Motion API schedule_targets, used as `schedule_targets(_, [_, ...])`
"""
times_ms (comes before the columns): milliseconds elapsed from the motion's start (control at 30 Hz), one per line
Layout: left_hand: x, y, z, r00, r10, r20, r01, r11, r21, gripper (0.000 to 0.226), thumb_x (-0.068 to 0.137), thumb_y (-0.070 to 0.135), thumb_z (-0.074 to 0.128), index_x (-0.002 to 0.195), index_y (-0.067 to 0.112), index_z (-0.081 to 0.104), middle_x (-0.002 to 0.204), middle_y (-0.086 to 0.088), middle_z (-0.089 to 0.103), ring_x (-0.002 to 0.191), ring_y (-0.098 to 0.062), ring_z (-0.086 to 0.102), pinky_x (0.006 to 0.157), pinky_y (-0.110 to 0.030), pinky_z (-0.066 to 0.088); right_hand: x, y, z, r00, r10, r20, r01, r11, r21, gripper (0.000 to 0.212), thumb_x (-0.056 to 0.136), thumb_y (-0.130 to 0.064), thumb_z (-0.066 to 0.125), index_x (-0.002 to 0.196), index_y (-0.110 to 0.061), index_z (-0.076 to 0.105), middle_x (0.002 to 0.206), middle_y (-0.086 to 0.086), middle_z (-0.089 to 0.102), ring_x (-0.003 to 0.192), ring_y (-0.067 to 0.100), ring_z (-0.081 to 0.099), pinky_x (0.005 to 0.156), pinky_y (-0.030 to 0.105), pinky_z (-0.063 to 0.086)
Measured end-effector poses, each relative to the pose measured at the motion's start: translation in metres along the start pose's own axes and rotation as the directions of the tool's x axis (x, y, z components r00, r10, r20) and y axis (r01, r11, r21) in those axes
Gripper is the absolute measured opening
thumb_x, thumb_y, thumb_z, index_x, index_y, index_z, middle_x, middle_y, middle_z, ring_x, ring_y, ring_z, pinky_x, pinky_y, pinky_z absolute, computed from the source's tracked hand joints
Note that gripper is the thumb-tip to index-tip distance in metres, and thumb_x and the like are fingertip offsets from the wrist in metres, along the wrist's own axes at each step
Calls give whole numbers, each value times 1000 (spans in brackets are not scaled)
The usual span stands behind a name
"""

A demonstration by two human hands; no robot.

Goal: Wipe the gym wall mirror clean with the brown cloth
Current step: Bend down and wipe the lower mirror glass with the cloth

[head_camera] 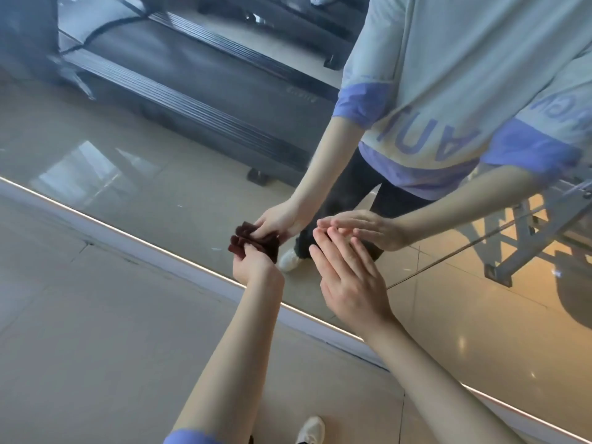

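Wiping step, low on the mirror (153,149): the left hand (254,267) clutches the bunched brown cloth (269,249) against the glass near its bottom edge. To its right, the right hand (349,280) is flat and empty (fingertips perhaps touching glass). Next, the cloth likely needs sweeping sideways under steady pressure.

The mirror (128,139) is a flat wall to any forward reach, so a hand can travel only along its face. The left grip (253,264) holds the brown cloth (256,243) against the glass, and from there bare glass runs free toward 9, 10 and 12 o'clock. At 3 o'clock the right grip (349,283), fingers straight and close to the glass, blocks the sideways path. Toward 7 o'clock the lit lower edge (160,248) and white base strip (96,230) end the glass just beside the cloth. Beyond them lies tiled floor (96,315).
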State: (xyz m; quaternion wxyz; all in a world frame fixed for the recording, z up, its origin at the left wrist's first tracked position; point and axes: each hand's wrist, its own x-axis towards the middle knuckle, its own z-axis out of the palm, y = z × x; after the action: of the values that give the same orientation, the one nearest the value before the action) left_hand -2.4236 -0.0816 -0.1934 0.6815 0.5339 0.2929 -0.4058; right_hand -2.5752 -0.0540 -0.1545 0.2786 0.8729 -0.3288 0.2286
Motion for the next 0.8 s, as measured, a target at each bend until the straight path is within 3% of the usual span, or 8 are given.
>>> schedule_targets(67, [15, 14, 5, 999, -43, -20, 42, 998, -39, 22, 103, 12, 52, 120, 13, 66, 96, -1, 64, 97, -22, 67, 91, -33, 52, 4, -4, 3, 1000, -2, 11, 2, 1000, 7, 42, 99, -6, 33, 128, -7, 64, 142, 9, 55, 136, 24, 41, 118, 38, 23])
schedule_targets(133, [22, 14, 2, 999, -28, -16, 28, 999, 31, 23, 102, 14, 54, 121, 13, 66, 107, -4, 66, 108, -26, 66, 97, -36, 52, 8, -7, 7, 1000, 3, 1, -3, 1000, 9, 41, 99, -6, 35, 128, -7, 64, 142, 9, 54, 136, 24, 42, 118, 38, 24])
schedule_targets(233, [15, 0, -9, 998, 48, 42, -52, 993, 105, 29, 100, 13, 57, 128, 10, 66, 116, -6, 68, 107, -24, 66, 102, -37, 51, 9, -12, 14, 1000, -11, 5, 11, 1000, 16, 40, 98, -6, 37, 128, -7, 64, 144, 9, 52, 137, 23, 41, 119, 39, 22])
schedule_targets(433, [52, 20, 0, 996, -87, -33, 90, 992, 91, 24, 99, 18, 60, 120, 9, 67, 109, -6, 69, 108, -29, 67, 99, -42, 52, 7, -6, 19, 996, -82, 43, 83, 996, -39, 41, 98, -8, 41, 134, -10, 60, 148, 5, 45, 139, 21, 38, 117, 38, 24])
schedule_targets(567, [23, 4, -9, 999, 8, 50, -15, 991, 130, 30, 101, 17, 58, 130, 12, 66, 118, -6, 69, 108, -25, 66, 102, -38, 51, 7, -8, 23, 998, -63, 5, 63, 996, -62, 39, 96, -8, 47, 131, -12, 63, 148, 1, 42, 138, 18, 39, 120, 36, 18])
schedule_targets(800, [45, 10, -5, 999, -34, -18, 36, 981, 191, 33, 104, 19, 52, 134, 8, 58, 130, -13, 63, 118, -32, 62, 102, -41, 50, 9, -12, 22, 998, -52, 32, 54, 998, -41, 38, 99, -9, 42, 130, -12, 63, 149, 2, 41, 137, 19, 39, 120, 37, 17])
